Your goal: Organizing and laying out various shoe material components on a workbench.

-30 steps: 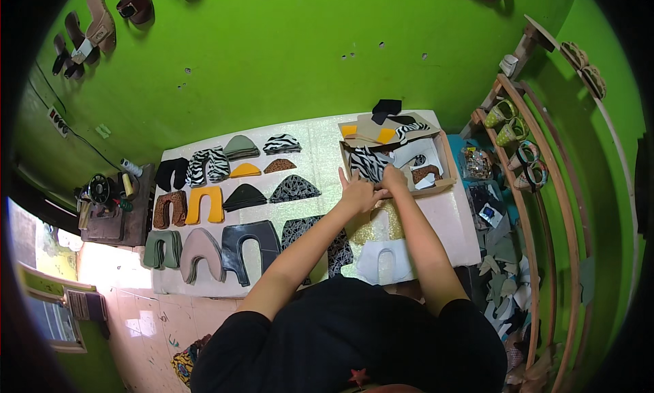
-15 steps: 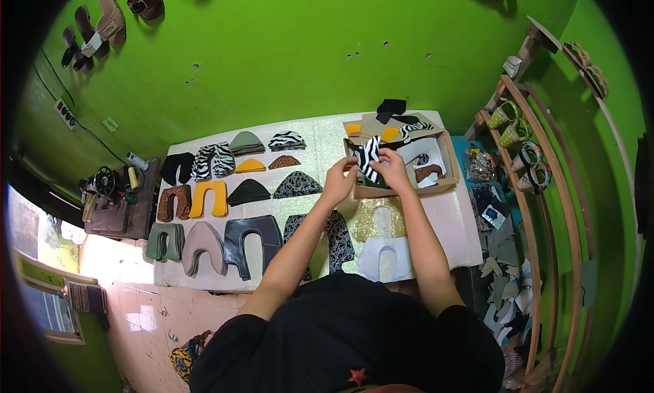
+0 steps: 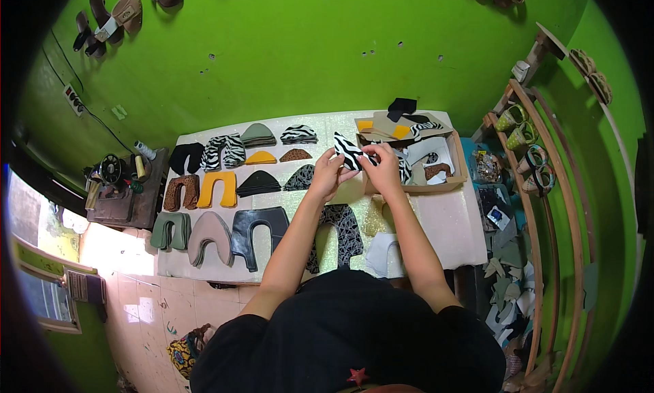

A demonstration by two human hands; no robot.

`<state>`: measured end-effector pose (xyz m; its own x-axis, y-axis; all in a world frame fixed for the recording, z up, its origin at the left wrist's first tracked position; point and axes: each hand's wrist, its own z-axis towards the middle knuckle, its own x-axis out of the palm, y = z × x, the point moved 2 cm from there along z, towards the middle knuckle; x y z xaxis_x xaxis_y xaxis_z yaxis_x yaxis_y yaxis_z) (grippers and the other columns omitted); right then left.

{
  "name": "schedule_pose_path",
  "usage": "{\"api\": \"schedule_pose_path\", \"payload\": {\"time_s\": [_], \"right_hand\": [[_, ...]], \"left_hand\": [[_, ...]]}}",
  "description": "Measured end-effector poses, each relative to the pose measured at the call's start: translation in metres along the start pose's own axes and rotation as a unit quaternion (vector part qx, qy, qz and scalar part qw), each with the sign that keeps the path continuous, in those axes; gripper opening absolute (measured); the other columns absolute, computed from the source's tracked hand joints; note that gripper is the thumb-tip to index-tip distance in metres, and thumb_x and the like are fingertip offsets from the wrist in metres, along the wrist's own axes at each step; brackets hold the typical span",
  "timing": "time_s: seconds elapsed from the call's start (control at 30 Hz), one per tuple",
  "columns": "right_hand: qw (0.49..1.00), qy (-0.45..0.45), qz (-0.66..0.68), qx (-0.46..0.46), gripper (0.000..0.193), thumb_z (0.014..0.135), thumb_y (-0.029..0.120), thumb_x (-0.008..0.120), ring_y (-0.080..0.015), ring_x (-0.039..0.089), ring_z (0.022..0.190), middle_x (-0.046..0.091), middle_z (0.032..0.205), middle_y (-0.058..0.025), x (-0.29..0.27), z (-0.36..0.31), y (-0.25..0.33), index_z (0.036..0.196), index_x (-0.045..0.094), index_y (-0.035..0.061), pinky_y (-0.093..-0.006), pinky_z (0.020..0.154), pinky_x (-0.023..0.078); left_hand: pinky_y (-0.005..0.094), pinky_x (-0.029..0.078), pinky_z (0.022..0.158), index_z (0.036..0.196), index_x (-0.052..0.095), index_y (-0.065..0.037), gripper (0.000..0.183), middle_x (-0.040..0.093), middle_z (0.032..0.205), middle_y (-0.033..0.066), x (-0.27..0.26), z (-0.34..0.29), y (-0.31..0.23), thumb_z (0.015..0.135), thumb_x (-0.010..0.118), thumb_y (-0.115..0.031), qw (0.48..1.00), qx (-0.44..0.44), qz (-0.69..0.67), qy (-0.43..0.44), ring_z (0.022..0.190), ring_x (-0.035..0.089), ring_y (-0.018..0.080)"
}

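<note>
A zebra-striped cut piece (image 3: 347, 152) is held between my two hands above the table, just left of an open cardboard box (image 3: 455, 182). My left hand (image 3: 328, 174) pinches its left lower side. The fingers of my right hand (image 3: 383, 167) close on its right end. Inside the box lie white, zebra and leopard-print pieces (image 3: 437, 169). Sorted stacks cover the table's left part: zebra half-rounds (image 3: 298, 135), a zebra U-shape (image 3: 223, 152), yellow U-shapes (image 3: 217, 189), black half-rounds (image 3: 259, 182) and grey U-shapes (image 3: 261, 229). A black patterned U-shape (image 3: 344, 233) lies below my hands.
A sewing machine (image 3: 110, 169) stands on a dark stand at the left. Along the right wall, a wooden rack (image 3: 524, 137) holds sandals, with a heap of scraps (image 3: 507, 284) beneath. More sandals (image 3: 127, 8) hang on the green wall.
My hands have moved left with the zebra piece, from over the box to beside it. The piece has turned from upright to slanting. The whole view has shifted slightly.
</note>
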<state>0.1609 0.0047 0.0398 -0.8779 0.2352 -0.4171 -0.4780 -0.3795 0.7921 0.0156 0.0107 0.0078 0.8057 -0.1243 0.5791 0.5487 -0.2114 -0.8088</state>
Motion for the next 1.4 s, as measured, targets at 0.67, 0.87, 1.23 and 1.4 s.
{"api": "schedule_pose_path", "payload": {"time_s": [0.67,0.87,1.23,1.4], "right_hand": [[0.995,0.027,-0.036,-0.088,0.048,0.062,0.015,0.073,-0.0272,0.052,0.088,0.049,0.095,-0.0120,0.008,-0.024,0.047,0.106,0.057,0.0025,-0.0334,0.076,0.043],[0.995,0.041,-0.048,-0.079,0.048,0.062,0.017,0.074,-0.0277,0.052,0.086,0.049,0.093,-0.0117,0.015,-0.027,0.048,0.105,0.056,0.0023,-0.0340,0.074,0.044],[0.993,0.041,-0.035,-0.101,0.038,0.069,0.023,0.069,-0.0271,0.054,0.083,0.050,0.092,-0.0108,0.050,-0.013,0.053,0.100,0.057,0.0051,-0.0339,0.071,0.044],[0.996,0.024,0.052,-0.061,0.020,0.078,0.015,0.058,-0.0222,0.053,0.078,0.051,0.090,-0.0111,0.060,0.019,0.053,0.095,0.058,0.0044,-0.0305,0.069,0.044]], "left_hand": [[0.0429,0.043,0.092,0.121,0.027,-0.002,0.033,0.046,0.116,0.0201,0.016,-0.022,-0.028,0.088,0.027,-0.002,0.974,0.100,-0.197,0.046,0.113,0.044,0.0326],[0.0418,0.044,0.091,0.115,0.031,-0.003,0.025,0.048,0.112,0.0192,0.013,-0.028,-0.031,0.090,0.028,-0.005,0.981,0.086,-0.174,0.014,0.112,0.046,0.0313],[0.0394,0.047,0.085,0.113,0.035,-0.002,0.022,0.053,0.103,0.0154,-0.031,-0.023,-0.047,0.092,0.030,-0.008,0.988,0.109,-0.106,0.010,0.104,0.052,0.0276],[0.0373,0.050,0.080,0.118,0.037,0.002,0.030,0.055,0.102,0.0150,-0.049,-0.026,-0.056,0.093,0.031,-0.011,0.999,0.010,-0.047,0.016,0.093,0.057,0.0245]]}}
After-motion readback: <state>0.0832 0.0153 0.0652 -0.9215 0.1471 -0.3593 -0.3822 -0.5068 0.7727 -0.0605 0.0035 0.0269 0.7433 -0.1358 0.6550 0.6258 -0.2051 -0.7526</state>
